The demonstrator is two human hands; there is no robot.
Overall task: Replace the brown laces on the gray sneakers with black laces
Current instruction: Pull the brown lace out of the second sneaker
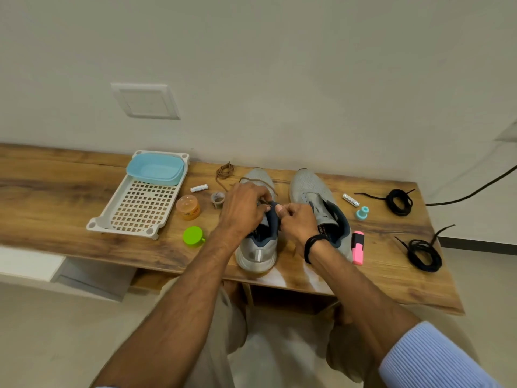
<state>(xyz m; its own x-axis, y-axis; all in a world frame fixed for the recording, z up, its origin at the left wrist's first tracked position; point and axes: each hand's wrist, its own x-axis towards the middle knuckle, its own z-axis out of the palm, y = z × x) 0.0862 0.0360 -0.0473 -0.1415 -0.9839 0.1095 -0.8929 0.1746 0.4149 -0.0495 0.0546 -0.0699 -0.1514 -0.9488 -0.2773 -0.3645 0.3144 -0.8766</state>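
Observation:
Two gray sneakers stand side by side on the wooden table. The left sneaker point(258, 253) still carries a brown lace point(256, 180) across its front. My left hand point(243, 207) pinches that lace over the eyelets. My right hand point(298, 219) grips the sneaker's dark blue tongue and collar. The right sneaker point(310, 189) shows no lace. A coiled brown lace point(225, 170) lies behind the shoes. One coiled black lace point(400, 201) and another black lace point(423, 254) lie at the right.
A white perforated tray point(140, 208) with a blue tub point(155, 168) sits at left. Near the shoes are an orange jar point(188, 207), a green cap point(193, 236), a tape roll point(217, 198), two batteries point(199, 188), a teal piece point(362, 212) and a pink highlighter point(358, 247).

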